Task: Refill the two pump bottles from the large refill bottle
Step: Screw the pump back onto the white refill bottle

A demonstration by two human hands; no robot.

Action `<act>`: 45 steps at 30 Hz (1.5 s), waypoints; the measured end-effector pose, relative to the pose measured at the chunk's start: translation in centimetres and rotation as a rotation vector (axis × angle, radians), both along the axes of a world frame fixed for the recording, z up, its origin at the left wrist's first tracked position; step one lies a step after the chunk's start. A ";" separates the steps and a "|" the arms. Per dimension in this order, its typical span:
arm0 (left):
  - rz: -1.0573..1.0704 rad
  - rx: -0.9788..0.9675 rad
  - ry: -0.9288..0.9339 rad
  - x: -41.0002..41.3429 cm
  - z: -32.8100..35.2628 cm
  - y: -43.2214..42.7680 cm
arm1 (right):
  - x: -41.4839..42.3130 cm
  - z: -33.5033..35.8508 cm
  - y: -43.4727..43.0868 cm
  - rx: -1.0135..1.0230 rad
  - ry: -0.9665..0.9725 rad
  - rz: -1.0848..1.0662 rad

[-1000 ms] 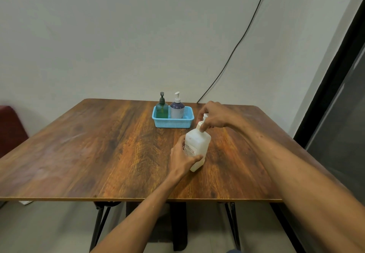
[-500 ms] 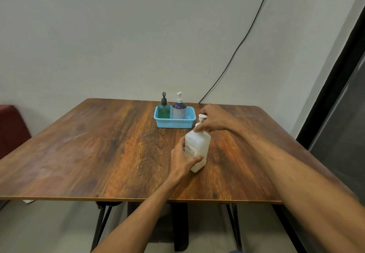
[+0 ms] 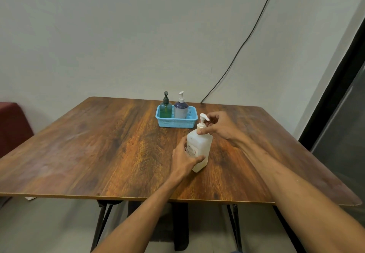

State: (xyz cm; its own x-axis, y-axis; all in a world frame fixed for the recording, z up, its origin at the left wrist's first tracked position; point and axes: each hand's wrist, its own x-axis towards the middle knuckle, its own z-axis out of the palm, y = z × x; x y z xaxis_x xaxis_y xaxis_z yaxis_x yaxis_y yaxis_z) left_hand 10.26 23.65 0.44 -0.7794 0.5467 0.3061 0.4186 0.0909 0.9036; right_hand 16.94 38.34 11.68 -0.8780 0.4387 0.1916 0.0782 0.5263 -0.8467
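Note:
A large white refill bottle (image 3: 201, 146) with a white pump top (image 3: 203, 118) stands upright on the wooden table (image 3: 98, 144). My left hand (image 3: 184, 158) grips its lower body from the left. My right hand (image 3: 219, 127) holds the bottle's neck collar just under the pump head. Behind it, a light blue basket (image 3: 176, 122) holds a green pump bottle (image 3: 165, 108) with a dark pump and a purple pump bottle (image 3: 181, 107) with a white pump, side by side.
A black cable (image 3: 246, 41) runs down the wall to the table's back edge. A dark red seat (image 3: 13, 126) stands at the left. A dark door frame (image 3: 335, 94) borders the right side. Black table legs show below the front edge.
My right hand has shifted around the bottle's neck, and the white pump head now shows clear above my fingers. The left hand keeps its grip on the body.

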 end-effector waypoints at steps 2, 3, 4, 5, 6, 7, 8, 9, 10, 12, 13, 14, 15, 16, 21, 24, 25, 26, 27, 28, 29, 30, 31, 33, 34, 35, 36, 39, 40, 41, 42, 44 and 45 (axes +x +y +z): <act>-0.003 0.003 0.004 0.0 0.0 0.0 | 0.0 -0.5 -0.2 -0.014 0.039 -0.003; -0.005 0.002 0.004 0.0 0.0 0.0 | 0.1 -0.6 -0.2 -0.036 0.058 -0.002; -0.006 0.002 0.003 0.0 0.0 0.0 | 0.0 -0.6 -0.1 -0.054 0.072 0.005; -0.007 0.002 0.000 0.0 0.0 -0.1 | 0.1 -0.6 -0.1 -0.065 0.076 0.013; -0.007 0.002 0.000 0.0 0.1 -0.1 | 0.1 -0.6 -0.1 -0.065 0.072 0.020; -0.007 0.001 0.002 -0.1 0.1 -0.1 | 0.0 -0.8 -0.1 -0.062 0.070 0.019; -0.007 0.003 0.007 0.0 0.1 -0.1 | -0.2 -1.1 -0.1 -0.057 0.074 0.001; -0.005 0.006 0.010 0.0 0.0 -0.1 | -0.3 -1.4 -0.2 -0.051 0.088 -0.032; -0.002 0.008 0.013 0.0 0.0 -0.1 | -0.5 -1.7 -0.4 -0.040 0.106 -0.066; -0.002 0.007 0.008 0.1 0.1 -0.1 | -0.8 -2.2 -0.6 -0.020 0.126 -0.084; -0.004 0.007 0.003 0.1 0.1 -0.1 | -0.9 -2.3 -0.7 -0.023 0.130 -0.075; -0.004 0.006 0.001 0.1 0.2 -0.1 | -0.8 -2.2 -0.7 -0.034 0.139 -0.057; -0.004 0.004 0.001 0.0 0.1 -0.1 | -0.7 -2.0 -0.7 -0.054 0.143 -0.043; -0.005 0.001 0.004 0.0 0.1 -0.2 | -0.6 -1.8 -0.5 -0.075 0.142 -0.030; -0.009 -0.007 0.014 0.1 0.0 -0.3 | -0.8 -1.9 -1.0 -0.102 0.170 -0.110; -0.002 -0.005 0.014 0.1 0.0 -0.2 | -1.1 -2.3 -1.5 -0.103 0.191 -0.108; -0.001 -0.005 0.014 0.0 0.0 -0.2 | -1.0 -2.2 -1.5 -0.106 0.179 -0.090; -0.001 -0.007 0.014 0.0 0.1 -0.2 | -0.8 -2.0 -1.5 -0.117 0.165 -0.068; -0.006 -0.007 0.010 0.0 0.1 -0.2 | -0.5 -2.0 -1.3 -0.139 0.155 -0.050; -0.011 -0.005 0.007 -0.1 0.0 -0.2 | -0.3 -2.1 -1.0 -0.157 0.153 -0.038; -0.015 -0.002 0.007 -0.2 -0.1 -0.1 | -0.2 -2.1 -0.9 -0.167 0.155 -0.043; -0.017 -0.005 0.010 -0.1 -0.1 -0.1 | -0.2 -2.2 -0.9 -0.164 0.160 -0.067; -0.016 -0.008 0.017 -0.1 -0.1 -0.1 | -0.3 -2.3 -1.0 -0.155 0.171 -0.104; -0.013 -0.004 0.024 -0.2 -0.2 -0.1 | -0.8 -2.6 -1.3 -0.119 0.191 -0.161; -0.014 -0.002 0.022 -0.1 -0.3 -0.1 | -1.0 -2.7 -1.3 -0.107 0.194 -0.165; -0.015 -0.002 0.019 -0.1 -0.2 -0.1 | -1.1 -2.7 -1.3 -0.111 0.192 -0.156; -0.017 -0.004 0.016 -0.1 -0.1 -0.1 | -1.0 -2.5 -1.4 -0.128 0.188 -0.131; -0.022 -0.001 0.011 -0.1 0.0 -0.1 | -0.3 -2.1 -1.1 -0.213 0.130 -0.040; -0.027 -0.004 0.009 -0.1 0.0 -0.1 | -0.2 -2.2 -1.0 -0.225 0.121 -0.035; -0.031 -0.007 0.006 -0.1 -0.1 -0.1 | -0.2 -2.3 -1.0 -0.226 0.132 -0.053; -0.033 -0.008 0.006 -0.2 -0.1 -0.1 | -0.3 -2.4 -1.1 -0.219 0.152 -0.091; -0.033 -0.007 0.004 -0.1 -0.2 -0.1 | -0.6 -2.7 -1.4 -0.185 0.189 -0.178; -0.030 -0.004 0.005 -0.1 -0.1 -0.2 | -0.9 -2.8 -1.7 -0.166 0.205 -0.198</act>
State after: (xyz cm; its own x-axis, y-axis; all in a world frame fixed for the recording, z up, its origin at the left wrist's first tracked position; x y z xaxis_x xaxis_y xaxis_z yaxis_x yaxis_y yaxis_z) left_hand 10.13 23.48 0.35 -0.7610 0.5711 0.3077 0.4259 0.0820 0.9011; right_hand 16.06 36.68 8.83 -0.7234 0.6368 0.2668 -0.0156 0.3713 -0.9284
